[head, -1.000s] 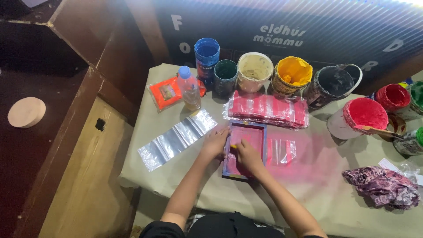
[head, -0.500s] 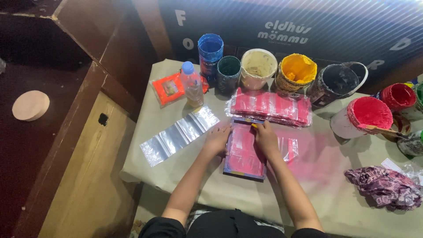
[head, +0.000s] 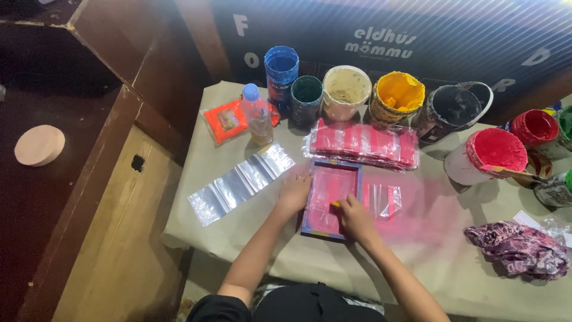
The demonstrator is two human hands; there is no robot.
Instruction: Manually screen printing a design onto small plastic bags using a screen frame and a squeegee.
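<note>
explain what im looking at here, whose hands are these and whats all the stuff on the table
There is no machine here. One camera, worn on a person's head, looks down at that person's own two bare hands at a table covered with a pale sheet.

The left hand presses flat on the left edge of a small pink-stained frame. The right hand rests on the frame and grips something small and yellow; what it is cannot be told.

Around them: clear plastic bags on the left, a stack of pink-printed bags behind the frame, a bottle, an orange packet, a row of open paint tubs in blue, green, cream, yellow, black and red, and a stained rag on the right.
</note>
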